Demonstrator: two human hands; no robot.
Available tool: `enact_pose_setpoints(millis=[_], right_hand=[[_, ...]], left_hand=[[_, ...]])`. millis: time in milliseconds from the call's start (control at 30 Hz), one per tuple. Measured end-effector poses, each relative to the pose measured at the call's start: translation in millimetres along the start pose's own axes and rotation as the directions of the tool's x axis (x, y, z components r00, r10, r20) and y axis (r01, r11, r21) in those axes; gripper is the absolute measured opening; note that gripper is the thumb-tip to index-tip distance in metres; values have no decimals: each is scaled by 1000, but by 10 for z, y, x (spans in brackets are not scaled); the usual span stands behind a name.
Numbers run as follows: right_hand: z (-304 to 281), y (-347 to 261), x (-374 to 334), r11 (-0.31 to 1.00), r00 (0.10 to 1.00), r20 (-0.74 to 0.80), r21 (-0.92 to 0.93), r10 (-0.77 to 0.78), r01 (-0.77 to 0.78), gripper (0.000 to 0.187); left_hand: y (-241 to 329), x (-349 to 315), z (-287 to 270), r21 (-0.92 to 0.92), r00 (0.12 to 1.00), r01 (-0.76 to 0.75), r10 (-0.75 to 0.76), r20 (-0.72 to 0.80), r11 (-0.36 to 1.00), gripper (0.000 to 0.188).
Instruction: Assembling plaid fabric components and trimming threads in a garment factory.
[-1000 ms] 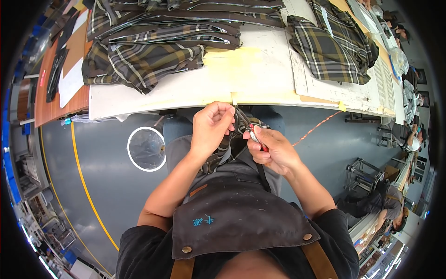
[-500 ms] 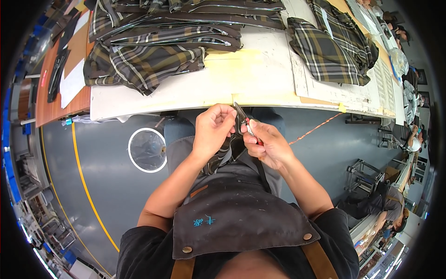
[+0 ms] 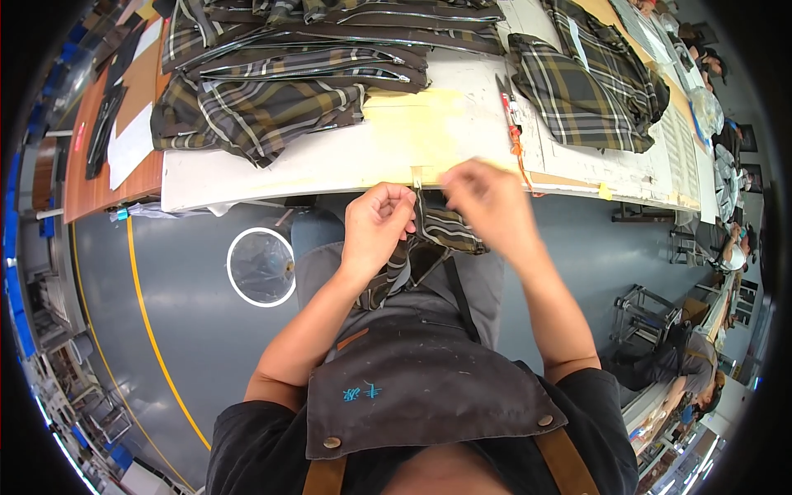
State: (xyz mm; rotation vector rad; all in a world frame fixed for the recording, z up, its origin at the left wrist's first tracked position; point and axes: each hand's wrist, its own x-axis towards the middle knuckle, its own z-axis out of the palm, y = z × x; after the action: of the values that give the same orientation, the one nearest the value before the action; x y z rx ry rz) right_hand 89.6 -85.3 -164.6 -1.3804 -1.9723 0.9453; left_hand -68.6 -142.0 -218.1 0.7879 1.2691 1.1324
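My left hand (image 3: 378, 229) is closed in a pinch at the table's front edge, gripping the edge of a dark plaid garment (image 3: 450, 232). That garment hangs down over my lap, partly hidden by my hand. To its right, my right hand (image 3: 493, 206) is in the air, smeared by motion, so its fingers cannot be read. Thread snips (image 3: 510, 115) with red on the handles lie on the table beyond my right hand, an orange cord (image 3: 518, 148) trailing from them toward the front edge.
Plaid garments with zippers (image 3: 313, 70) are heaped at the far left of the white table (image 3: 247, 183). More folded plaid pieces (image 3: 577, 95) lie at the far right. A white-rimmed bin (image 3: 261, 302) stands on the floor to my left. Another person (image 3: 697, 363) is at the right.
My right hand has let go of the snips, which now lie on the table farther away. It has come back blurred near the garment. My left hand has barely moved.
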Motion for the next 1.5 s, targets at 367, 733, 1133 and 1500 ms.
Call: enact_pose_setpoints(millis=[367, 733, 1133, 1500], right_hand=[[439, 56, -235, 961, 978, -46, 198, 203, -190, 12], [488, 81, -335, 917, 971, -44, 340, 237, -208, 13], [531, 27, -298, 928, 955, -102, 284, 280, -241, 11], [615, 137, -218, 904, 950, -87, 347, 298, -252, 13]], left_hand=[[-193, -62, 35, 59, 983, -142, 148, -109, 988, 11], [-487, 85, -102, -339, 981, 70, -2, 196, 938, 32], [-712, 240, -62, -519, 964, 167, -28, 264, 838, 22], [-615, 171, -19, -512, 978, 151, -52, 202, 846, 22]])
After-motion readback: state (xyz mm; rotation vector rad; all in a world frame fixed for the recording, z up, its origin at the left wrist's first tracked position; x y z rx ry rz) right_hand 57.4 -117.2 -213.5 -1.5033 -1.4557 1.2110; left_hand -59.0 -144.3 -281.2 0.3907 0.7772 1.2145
